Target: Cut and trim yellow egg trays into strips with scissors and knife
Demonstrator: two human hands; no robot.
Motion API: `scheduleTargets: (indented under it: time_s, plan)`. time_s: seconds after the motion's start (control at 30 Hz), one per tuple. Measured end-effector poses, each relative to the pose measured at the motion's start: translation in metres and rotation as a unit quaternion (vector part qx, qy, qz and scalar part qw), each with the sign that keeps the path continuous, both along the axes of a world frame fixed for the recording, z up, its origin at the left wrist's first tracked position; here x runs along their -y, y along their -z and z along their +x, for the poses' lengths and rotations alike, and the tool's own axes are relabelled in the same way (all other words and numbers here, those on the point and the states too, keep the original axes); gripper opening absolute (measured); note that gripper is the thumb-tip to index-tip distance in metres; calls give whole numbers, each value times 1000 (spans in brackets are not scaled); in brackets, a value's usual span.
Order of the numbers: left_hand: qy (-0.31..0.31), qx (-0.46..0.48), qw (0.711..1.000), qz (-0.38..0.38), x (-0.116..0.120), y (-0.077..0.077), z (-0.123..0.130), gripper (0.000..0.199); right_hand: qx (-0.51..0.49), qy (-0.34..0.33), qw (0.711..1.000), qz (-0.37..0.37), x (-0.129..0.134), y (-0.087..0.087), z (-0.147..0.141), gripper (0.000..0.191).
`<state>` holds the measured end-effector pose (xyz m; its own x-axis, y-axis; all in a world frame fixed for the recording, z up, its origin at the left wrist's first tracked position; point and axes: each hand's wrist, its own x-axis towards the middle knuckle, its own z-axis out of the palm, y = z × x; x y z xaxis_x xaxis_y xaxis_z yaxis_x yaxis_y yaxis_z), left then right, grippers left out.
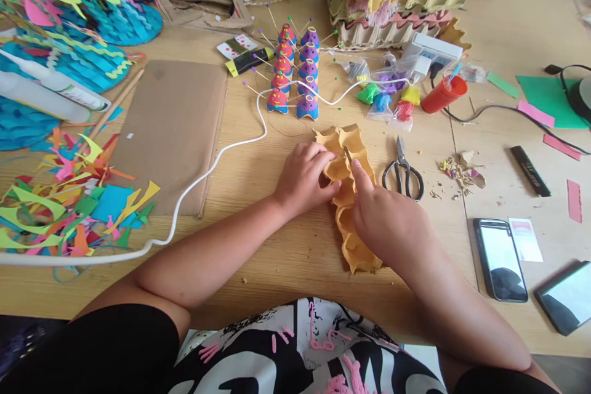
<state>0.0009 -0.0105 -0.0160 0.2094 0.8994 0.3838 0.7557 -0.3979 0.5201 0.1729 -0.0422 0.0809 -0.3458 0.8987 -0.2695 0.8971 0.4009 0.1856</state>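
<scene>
Resting on the yellow egg-carton strip (344, 198), left hand (305, 177) has thumb and fingers parted, palm side down, at the strip's far half. Right hand (385, 209) grasps a slim pointed tool (348, 152), grip closed, forefinger extended along it; tip lies at a carton cup near the left fingertips. Strip lies lengthwise on the counter (258, 258), directly before the person. Black-handled scissors (401, 162) just right of strip, blades pointing away. Beyond the strip: a red row (282, 64) and a purple row (308, 69) of painted egg-carton figures, pins protruding. White cable (92, 258) crosses these rows. Cardboard sheet (170, 135) at left.
</scene>
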Motion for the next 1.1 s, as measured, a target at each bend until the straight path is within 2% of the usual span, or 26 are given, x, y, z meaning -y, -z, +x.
scheduleTargets:
  time_s: [0.23,1.1]
  plan:
    - [7,5,1000,-1,0,-1,0,42,-5,18,1000,-8,-2,-1,-2,65]
    - [14,8,1000,-22,-1,-2,0,44,4,13,999,-51,-8,-16,1,62]
